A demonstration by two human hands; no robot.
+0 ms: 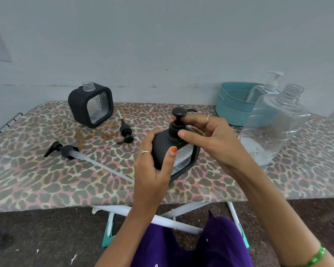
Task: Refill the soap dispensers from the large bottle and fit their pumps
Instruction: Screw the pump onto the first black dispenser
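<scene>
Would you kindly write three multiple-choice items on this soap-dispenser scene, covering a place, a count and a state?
1. Where is the teal basket?
A. At the table's far right
B. At the near left corner
C. On the floor

2. How many loose pumps lie on the table?
A. None
B. Two
C. Four

3. What state is the far dispenser in?
A. Pump fitted
B. Lying on its side
C. Upright, neck open

Answers:
1 A: it stands by the wall behind the large bottle.
2 B: the long-tube pump and the short pump.
3 C: only the dispenser in the left hand bears a pump, gripped by the right hand.
</scene>
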